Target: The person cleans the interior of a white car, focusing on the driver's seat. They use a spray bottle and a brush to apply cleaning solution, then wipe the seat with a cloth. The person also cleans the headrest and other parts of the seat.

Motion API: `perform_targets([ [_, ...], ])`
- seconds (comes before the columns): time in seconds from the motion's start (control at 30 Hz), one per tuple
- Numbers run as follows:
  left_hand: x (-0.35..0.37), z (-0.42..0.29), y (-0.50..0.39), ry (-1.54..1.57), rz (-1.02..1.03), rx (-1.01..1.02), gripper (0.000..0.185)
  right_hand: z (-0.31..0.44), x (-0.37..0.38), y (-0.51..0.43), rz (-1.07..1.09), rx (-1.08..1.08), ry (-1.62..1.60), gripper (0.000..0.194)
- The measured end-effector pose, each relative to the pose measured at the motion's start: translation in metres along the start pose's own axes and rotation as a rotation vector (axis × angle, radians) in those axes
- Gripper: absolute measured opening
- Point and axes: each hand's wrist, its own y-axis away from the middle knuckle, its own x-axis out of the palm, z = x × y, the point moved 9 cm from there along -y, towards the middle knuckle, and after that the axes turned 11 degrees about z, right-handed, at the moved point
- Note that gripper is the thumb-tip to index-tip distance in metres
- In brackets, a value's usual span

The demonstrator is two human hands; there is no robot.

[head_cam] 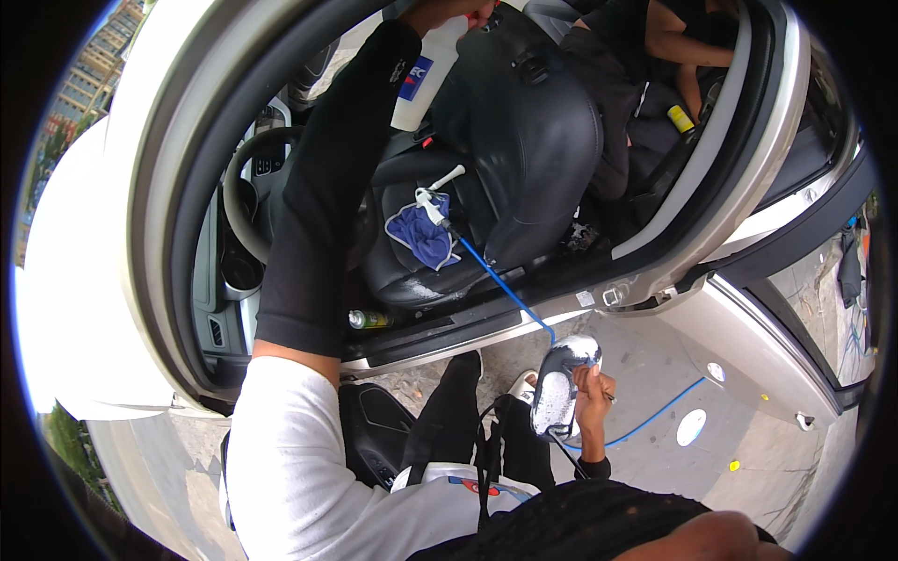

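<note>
At the top edge of the view, my left hand [480, 14], partly cut off, grips a whitish plastic spray bottle [431, 77] with a red trigger head. The bottle hangs tilted beside the backrest of the black front car seat [540, 140]. Low in the view, my right hand [593, 394] holds a black headrest [540, 389] by one of its metal posts. White foam covers much of the headrest. On the seat cushion lies a crumpled blue cloth [421, 235] with pale edging. A white air gun [428, 205] rests on the cloth, joined to a blue hose [501, 284].
A spray can [370, 320] lies by the door sill [435, 350]. The steering wheel [242, 203] is left. In the rear, another person's arm [684, 45] is near a yellow-labelled container [680, 119]. The front door [375, 428] and rear door [744, 343] stand ajar.
</note>
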Motion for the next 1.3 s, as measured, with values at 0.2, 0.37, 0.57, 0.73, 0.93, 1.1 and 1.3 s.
perform_targets([
  [0.2, 0.018, -0.026, 0.014, -0.11, 0.139, -0.049, 0.013, -0.001, -0.003, -0.003, 0.018, 0.004, -0.03, 0.057],
  [0.37, 0.063, -0.085, 0.076, 0.015, 0.149, -0.046, 0.014, 0.0, -0.007, -0.003, 0.004, -0.009, -0.05, 0.057],
  [0.57, 0.072, -0.078, 0.099, 0.045, 0.146, -0.024, 0.022, -0.011, -0.009, 0.0, 0.033, 0.025, -0.031, 0.057],
  [0.73, 0.027, 0.004, 0.086, 0.155, -0.024, -0.091, 0.014, -0.008, -0.01, 0.001, 0.041, 0.002, -0.042, 0.057],
  [0.93, 0.01, 0.038, 0.057, 0.114, -0.06, -0.205, 0.018, -0.014, -0.029, 0.011, -0.014, 0.05, -0.011, 0.057],
  [1.1, -0.008, 0.03, 0.038, 0.347, -0.205, 0.066, 0.017, -0.019, -0.033, 0.014, -0.032, 0.05, 0.0, 0.057],
  [1.3, 0.03, -0.003, 0.046, 0.194, -0.084, 0.023, 0.019, -0.037, -0.041, 0.02, -0.069, 0.066, -0.026, 0.057],
])
